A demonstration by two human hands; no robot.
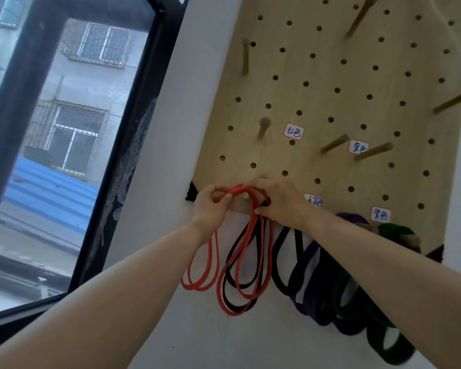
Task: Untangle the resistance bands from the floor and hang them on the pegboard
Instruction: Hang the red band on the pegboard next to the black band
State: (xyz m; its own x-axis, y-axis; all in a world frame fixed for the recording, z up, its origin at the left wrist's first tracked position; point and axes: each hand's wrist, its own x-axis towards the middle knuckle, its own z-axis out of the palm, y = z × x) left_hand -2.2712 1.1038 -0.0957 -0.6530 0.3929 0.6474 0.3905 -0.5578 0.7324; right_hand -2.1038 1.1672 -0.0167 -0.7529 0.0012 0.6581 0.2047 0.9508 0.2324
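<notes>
Head view: left hand (210, 206) and right hand (280, 203) are both gripping the red band (234, 190) at lower centre, and ought to be seating every loop fully over the peg (245, 197).

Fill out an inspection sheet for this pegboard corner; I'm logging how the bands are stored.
Surface: wooden pegboard on a white wall, with wooden pegs and handwritten labels.
Job's things: red bands, black bands, purple bands and green bands hang in loops along the pegboard's lower edge; red and black loops overlap.
Clutter: nothing seen.
Hands: left hand pinches the red bands at the top; right hand grips them beside it.
Cables: nothing seen.
Surroundings: black-framed window to the left, buildings outside.
</notes>
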